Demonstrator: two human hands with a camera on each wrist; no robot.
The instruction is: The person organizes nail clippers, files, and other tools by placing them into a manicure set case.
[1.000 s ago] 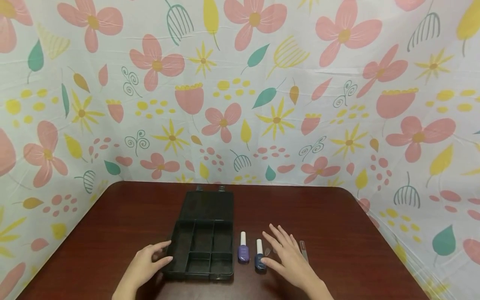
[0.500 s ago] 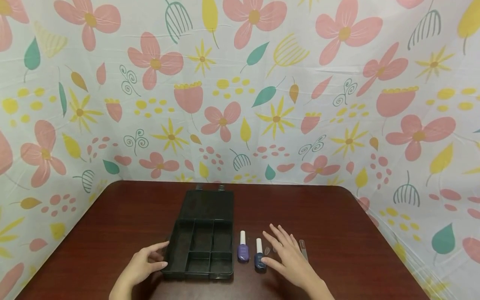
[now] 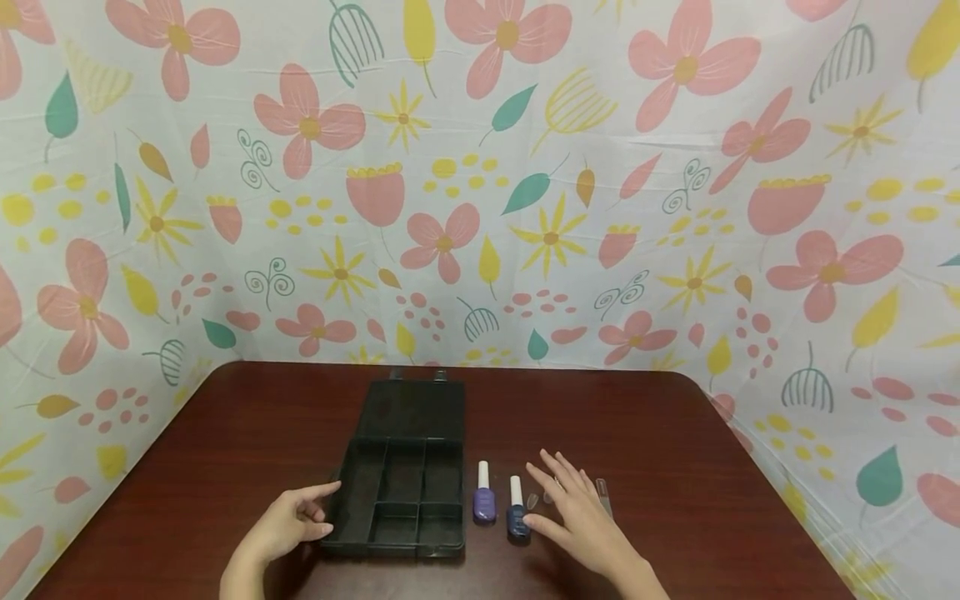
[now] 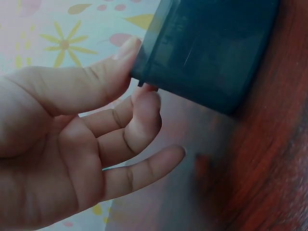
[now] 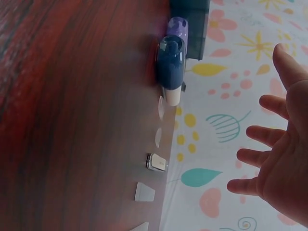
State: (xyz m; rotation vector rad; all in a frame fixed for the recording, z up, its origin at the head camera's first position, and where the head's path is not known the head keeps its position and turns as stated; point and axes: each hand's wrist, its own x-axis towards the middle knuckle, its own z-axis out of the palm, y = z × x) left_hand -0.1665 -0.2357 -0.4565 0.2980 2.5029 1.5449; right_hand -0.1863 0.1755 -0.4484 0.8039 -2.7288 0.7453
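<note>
A black compartment box lies with its lid laid back on the table. My left hand is at the box's left side, index finger and thumb spread apart along it; in the left wrist view the thumb tip touches the box corner and the other fingers curl loosely below. My right hand, fingers spread, hovers beside a dark blue nail polish bottle with a white cap. A purple nail polish bottle stands between that bottle and the box. Small clear oval pieces lie near my right hand, partly hidden by it in the head view.
A small metal-edged piece and a pale block lie in a row with the oval pieces. A slim clear-ended strip shows past my right hand. The dark wooden table meets a flowered cloth behind.
My left hand has slid slightly left, its thumb drawing back from the box's rim to its side. My right hand has kept its place beside the blue bottle.
</note>
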